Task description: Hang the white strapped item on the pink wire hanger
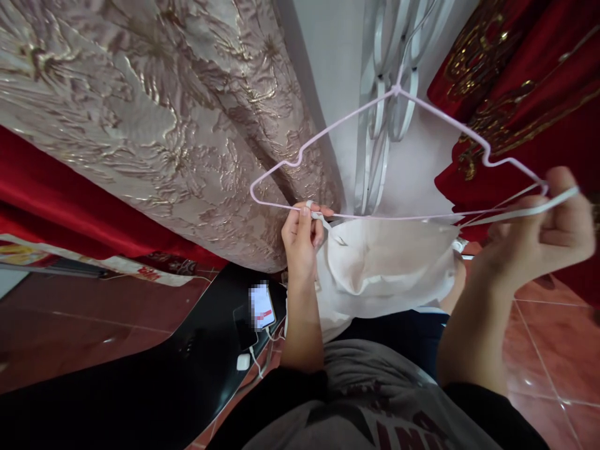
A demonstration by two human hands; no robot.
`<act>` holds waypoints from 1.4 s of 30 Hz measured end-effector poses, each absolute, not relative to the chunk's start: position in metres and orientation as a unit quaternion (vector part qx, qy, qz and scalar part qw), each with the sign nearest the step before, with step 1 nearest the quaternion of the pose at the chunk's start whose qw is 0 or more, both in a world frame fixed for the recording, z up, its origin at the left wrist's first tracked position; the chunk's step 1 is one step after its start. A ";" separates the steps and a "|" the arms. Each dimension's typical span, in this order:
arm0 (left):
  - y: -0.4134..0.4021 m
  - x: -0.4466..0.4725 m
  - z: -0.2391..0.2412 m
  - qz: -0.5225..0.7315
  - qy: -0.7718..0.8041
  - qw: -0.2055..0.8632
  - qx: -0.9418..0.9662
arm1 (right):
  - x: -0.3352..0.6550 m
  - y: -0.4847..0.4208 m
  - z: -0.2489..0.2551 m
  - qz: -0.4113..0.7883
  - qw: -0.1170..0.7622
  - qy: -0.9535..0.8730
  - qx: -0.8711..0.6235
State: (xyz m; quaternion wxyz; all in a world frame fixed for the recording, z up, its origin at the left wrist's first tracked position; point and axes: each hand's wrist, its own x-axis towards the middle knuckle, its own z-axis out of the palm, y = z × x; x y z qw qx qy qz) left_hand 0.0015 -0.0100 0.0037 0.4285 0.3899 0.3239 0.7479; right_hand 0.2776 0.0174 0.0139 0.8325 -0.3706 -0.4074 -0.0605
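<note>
A thin pale pink wire hanger [356,115] hangs in front of me with its hook up by white metal bars. Below its bottom bar hangs a white strappy garment [389,262]. My left hand [302,234] is closed, pinching the garment's left strap together with the hanger's bottom bar. My right hand [546,234] is closed on the right strap, pulled taut over the hanger's right end.
A pink floral embossed curtain [154,112] fills the upper left. Red and gold fabric [529,81] hangs at the right. A black glossy surface [187,356] carries a phone [261,307] on a white charger cable. The floor is red tile [553,350].
</note>
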 end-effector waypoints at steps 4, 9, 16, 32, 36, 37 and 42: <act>-0.012 0.003 0.002 0.728 0.351 0.430 0.403 | 0.291 0.025 0.019 -0.161 0.885 -0.353 -0.259; -0.015 0.009 0.000 0.728 0.338 0.445 0.396 | 0.265 -0.016 0.031 0.023 0.753 -0.462 -0.468; -0.018 0.007 -0.006 0.731 0.373 0.407 0.402 | 0.243 -0.031 0.028 0.219 0.578 -0.588 -0.521; 0.010 -0.079 0.026 0.701 0.413 0.147 0.562 | 0.245 -0.028 0.020 0.267 0.595 -0.592 -0.474; 0.017 -0.071 0.066 0.612 0.396 0.147 0.668 | 0.246 -0.029 0.023 0.283 0.605 -0.575 -0.473; 0.019 -0.070 0.073 0.584 0.397 0.153 0.691 | 0.246 -0.029 0.023 0.284 0.607 -0.572 -0.473; 0.027 -0.067 0.076 0.542 0.417 0.215 0.697 | 0.245 -0.029 0.019 0.285 0.607 -0.571 -0.474</act>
